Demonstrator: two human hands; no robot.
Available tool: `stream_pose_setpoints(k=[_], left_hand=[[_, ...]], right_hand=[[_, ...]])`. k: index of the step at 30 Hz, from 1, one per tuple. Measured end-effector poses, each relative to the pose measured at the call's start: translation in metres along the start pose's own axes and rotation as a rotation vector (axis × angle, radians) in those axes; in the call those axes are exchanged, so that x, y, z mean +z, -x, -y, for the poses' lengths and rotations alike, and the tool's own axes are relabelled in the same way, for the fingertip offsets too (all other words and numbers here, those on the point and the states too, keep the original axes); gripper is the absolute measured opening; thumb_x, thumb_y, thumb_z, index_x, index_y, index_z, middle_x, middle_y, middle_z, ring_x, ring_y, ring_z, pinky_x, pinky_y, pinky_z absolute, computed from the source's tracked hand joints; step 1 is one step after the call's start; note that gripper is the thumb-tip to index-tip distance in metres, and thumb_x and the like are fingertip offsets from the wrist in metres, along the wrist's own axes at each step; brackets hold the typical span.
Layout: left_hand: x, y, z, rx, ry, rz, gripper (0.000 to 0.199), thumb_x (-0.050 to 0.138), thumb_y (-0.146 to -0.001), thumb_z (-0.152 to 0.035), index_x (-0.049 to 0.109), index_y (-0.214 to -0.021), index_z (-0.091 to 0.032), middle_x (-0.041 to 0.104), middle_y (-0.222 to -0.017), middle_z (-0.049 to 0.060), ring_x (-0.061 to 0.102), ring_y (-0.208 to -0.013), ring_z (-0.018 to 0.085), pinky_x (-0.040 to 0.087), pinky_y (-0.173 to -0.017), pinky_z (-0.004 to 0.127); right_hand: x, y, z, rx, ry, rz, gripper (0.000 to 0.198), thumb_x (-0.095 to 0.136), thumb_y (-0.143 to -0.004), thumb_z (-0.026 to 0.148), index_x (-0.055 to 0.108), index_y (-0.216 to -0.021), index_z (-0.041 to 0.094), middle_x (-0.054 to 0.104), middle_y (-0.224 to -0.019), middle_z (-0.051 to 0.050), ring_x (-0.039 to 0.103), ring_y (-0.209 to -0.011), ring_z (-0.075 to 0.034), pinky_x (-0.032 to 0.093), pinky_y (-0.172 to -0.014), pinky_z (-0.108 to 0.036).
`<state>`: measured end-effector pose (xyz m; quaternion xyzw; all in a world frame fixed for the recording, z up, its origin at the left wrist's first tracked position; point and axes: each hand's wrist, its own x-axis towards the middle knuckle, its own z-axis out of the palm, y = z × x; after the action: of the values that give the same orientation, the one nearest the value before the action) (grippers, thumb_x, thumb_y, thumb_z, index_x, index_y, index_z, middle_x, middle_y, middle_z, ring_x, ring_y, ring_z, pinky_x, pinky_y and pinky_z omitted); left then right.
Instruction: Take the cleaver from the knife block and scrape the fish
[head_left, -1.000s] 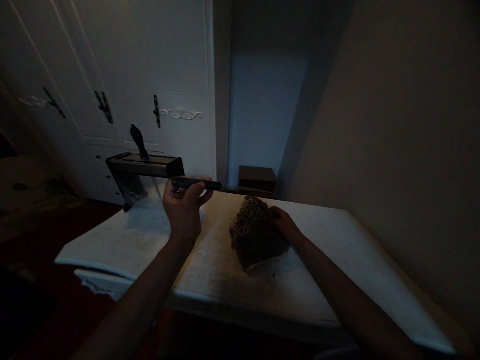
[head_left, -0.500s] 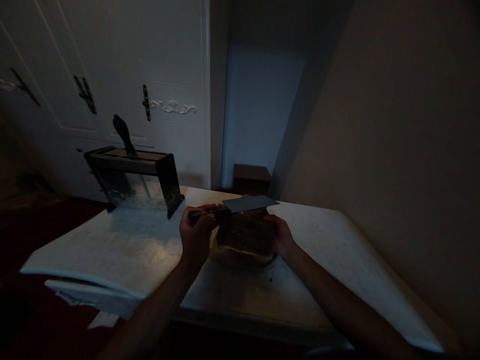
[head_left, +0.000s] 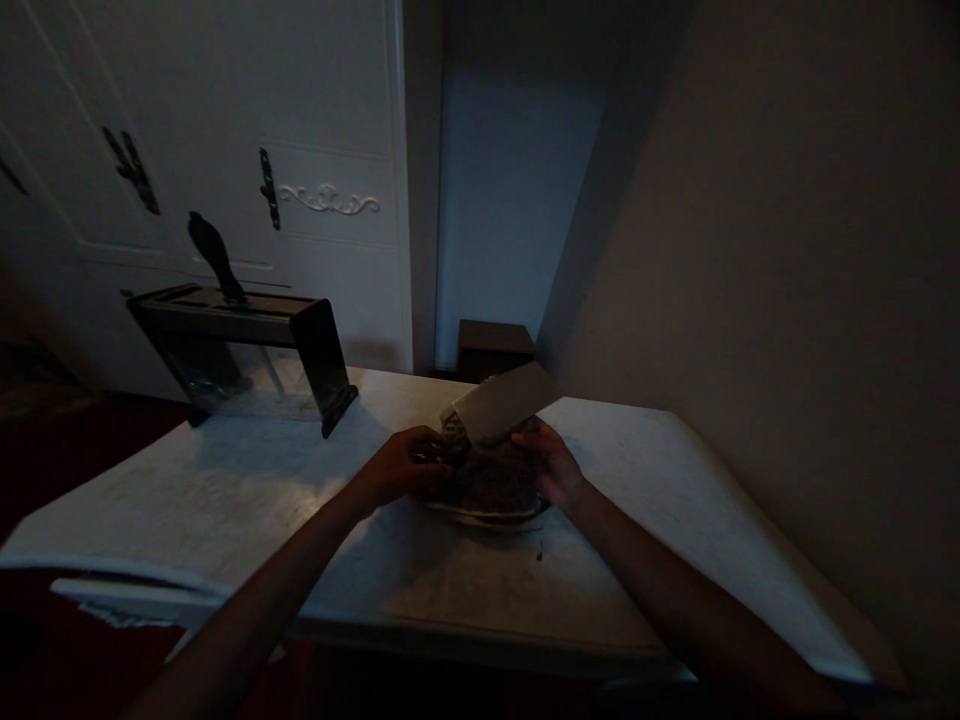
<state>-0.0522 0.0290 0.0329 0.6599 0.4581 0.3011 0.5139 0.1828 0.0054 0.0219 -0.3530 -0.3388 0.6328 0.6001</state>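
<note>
A dark, rough-looking bundle (head_left: 499, 485) with a pale band along its lower edge rests on the table before me; the dim light hides its kind. Across its top lies a wide, flat cleaver blade (head_left: 506, 402), tilted up to the right. The dark part at the blade's left end looks like the handle. My left hand (head_left: 409, 465) is at the bundle's left side, thumb and fingers apart beside the handle. On the right side, my right hand (head_left: 553, 465) grips the bundle's edge, with its thumb over the top near the blade.
On the left of the white table (head_left: 630, 480) stands a knife block (head_left: 232, 325) with clear sides and a black-handled knife (head_left: 214, 255) in it. Behind are a white cabinet (head_left: 337, 270) and a small brown box-like piece (head_left: 495, 338). A wall (head_left: 787, 250) rises at right.
My left hand has let go of the cleaver's handle and dropped lower. The blade has turned, its right end now higher. My right hand stays on the bundle. The view has shifted slightly right.
</note>
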Motion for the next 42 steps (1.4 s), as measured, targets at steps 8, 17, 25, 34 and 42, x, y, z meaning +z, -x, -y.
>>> stream_pose_setpoints(k=[8, 17, 25, 34, 42], left_hand=[[0.007, -0.023, -0.015, 0.244, -0.75, 0.079, 0.022, 0.057, -0.073, -0.032, 0.07, -0.086, -0.02, 0.071, -0.081, 0.003, 0.065, -0.076, 0.022, 0.042, -0.064, 0.028], [0.018, -0.042, 0.002, 0.223, -0.688, -0.078, 0.025, 0.049, -0.084, -0.04, 0.06, -0.079, -0.018, 0.067, -0.076, 0.004, 0.062, -0.071, 0.018, 0.037, -0.061, 0.026], [0.018, -0.035, 0.005, 0.159, -0.694, -0.126, 0.027, 0.047, -0.089, -0.04, 0.061, -0.09, -0.018, 0.069, -0.084, 0.008, 0.064, -0.076, 0.021, 0.039, -0.064, 0.028], [0.024, -0.031, 0.001, 0.106, -0.883, -0.101, 0.029, 0.047, -0.087, -0.041, 0.065, -0.097, -0.021, 0.073, -0.09, 0.01, 0.068, -0.082, 0.025, 0.041, -0.065, 0.03], [0.031, -0.031, -0.002, 0.102, -0.969, -0.032, 0.032, 0.05, -0.086, -0.044, 0.064, -0.103, -0.021, 0.073, -0.091, 0.011, 0.069, -0.085, 0.027, 0.043, -0.07, 0.032]], right_hand=[[-0.003, 0.002, 0.011, -0.024, 0.066, -0.069, 0.043, 0.083, -0.052, 0.013, 0.067, -0.092, 0.018, 0.076, -0.09, -0.002, 0.07, -0.082, -0.019, 0.055, -0.08, -0.03], [-0.017, -0.006, 0.026, 0.036, 0.142, -0.137, 0.038, 0.076, -0.05, 0.012, 0.066, -0.085, 0.018, 0.076, -0.074, -0.001, 0.069, -0.062, -0.02, 0.057, -0.065, -0.032], [-0.031, -0.008, 0.043, 0.076, 0.081, -0.279, 0.016, 0.062, -0.06, 0.025, 0.065, -0.076, 0.023, 0.07, -0.06, 0.001, 0.069, -0.065, -0.025, 0.058, -0.07, -0.041], [-0.037, -0.004, 0.052, -0.58, 0.797, -0.645, 0.029, 0.071, -0.064, 0.035, 0.065, -0.087, 0.019, 0.069, -0.083, 0.0, 0.062, -0.082, -0.021, 0.05, -0.08, -0.035], [-0.024, 0.001, 0.026, -0.791, 1.216, -0.244, 0.047, 0.059, -0.073, 0.02, 0.06, -0.12, 0.025, 0.064, -0.126, -0.005, 0.057, -0.117, -0.026, 0.041, -0.104, -0.041]])
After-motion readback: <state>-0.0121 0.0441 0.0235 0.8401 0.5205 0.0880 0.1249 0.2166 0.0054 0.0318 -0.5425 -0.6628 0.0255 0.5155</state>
